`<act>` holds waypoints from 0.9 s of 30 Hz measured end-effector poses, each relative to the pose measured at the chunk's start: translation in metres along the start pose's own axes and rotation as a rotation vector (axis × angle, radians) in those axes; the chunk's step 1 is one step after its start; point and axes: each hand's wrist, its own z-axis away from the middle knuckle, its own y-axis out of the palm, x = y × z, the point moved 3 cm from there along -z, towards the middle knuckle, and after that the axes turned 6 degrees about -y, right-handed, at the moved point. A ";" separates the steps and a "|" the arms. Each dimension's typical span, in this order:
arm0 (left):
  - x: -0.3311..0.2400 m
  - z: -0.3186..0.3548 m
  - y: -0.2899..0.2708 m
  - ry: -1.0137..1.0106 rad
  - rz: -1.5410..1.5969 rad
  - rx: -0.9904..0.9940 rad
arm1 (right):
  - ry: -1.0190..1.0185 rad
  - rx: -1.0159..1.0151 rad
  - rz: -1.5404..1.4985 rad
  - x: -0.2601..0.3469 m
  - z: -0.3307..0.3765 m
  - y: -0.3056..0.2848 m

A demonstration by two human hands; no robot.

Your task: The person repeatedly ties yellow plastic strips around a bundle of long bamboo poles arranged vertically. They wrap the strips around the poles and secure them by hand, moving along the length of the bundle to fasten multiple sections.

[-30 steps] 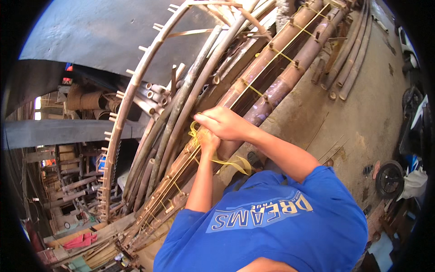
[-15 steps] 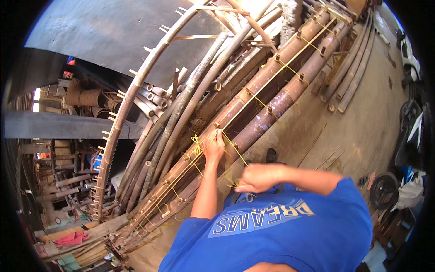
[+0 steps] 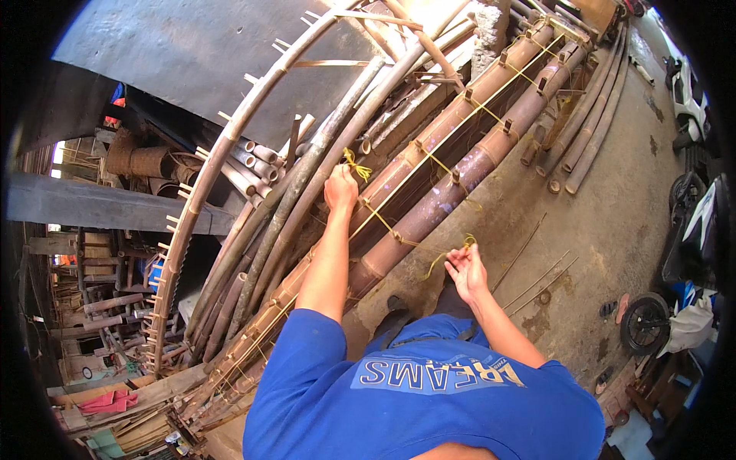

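Note:
Two thick brown bamboo poles, a left one (image 3: 399, 169) and a right one (image 3: 429, 211), run diagonally side by side, with short wooden pegs (image 3: 455, 177) along them. Yellow cord (image 3: 437, 162) crosses from peg to peg, over a thin pale strip (image 3: 460, 130) stretched lengthwise between the poles. My left hand (image 3: 340, 189) is closed on a looped bundle of yellow cord (image 3: 354, 165), raised beyond the left pole. To the right of the poles, my right hand (image 3: 468, 274) pinches a loose length of the cord between thumb and finger, its other fingers loosely curled.
A curved bamboo piece with many pegs (image 3: 203, 184) and several long bamboo poles (image 3: 326, 149) lie on the left. More poles (image 3: 598, 115) rest on the concrete floor (image 3: 567, 230) at the right. A motorbike wheel (image 3: 645, 323) and sandals (image 3: 606, 309) are farther right.
My left hand has moved up and left off the pole with the cord bundle. My right hand has shifted right, away from my body, its palm now turned up.

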 end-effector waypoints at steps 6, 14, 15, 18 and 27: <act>0.033 0.050 -0.107 0.115 0.016 0.041 | 0.703 0.176 0.058 -0.108 0.082 0.061; 0.147 0.178 -0.115 0.113 0.012 0.322 | -0.399 0.271 0.065 -0.159 0.076 0.244; 0.150 0.176 -0.108 0.045 0.012 0.404 | -0.436 0.449 0.234 -0.157 0.087 0.281; 0.124 0.178 -0.115 0.334 0.084 0.091 | -0.405 1.041 1.172 -0.154 0.067 0.346; 0.142 0.171 -0.123 0.040 0.115 0.310 | -0.080 0.945 0.898 -0.097 0.036 0.346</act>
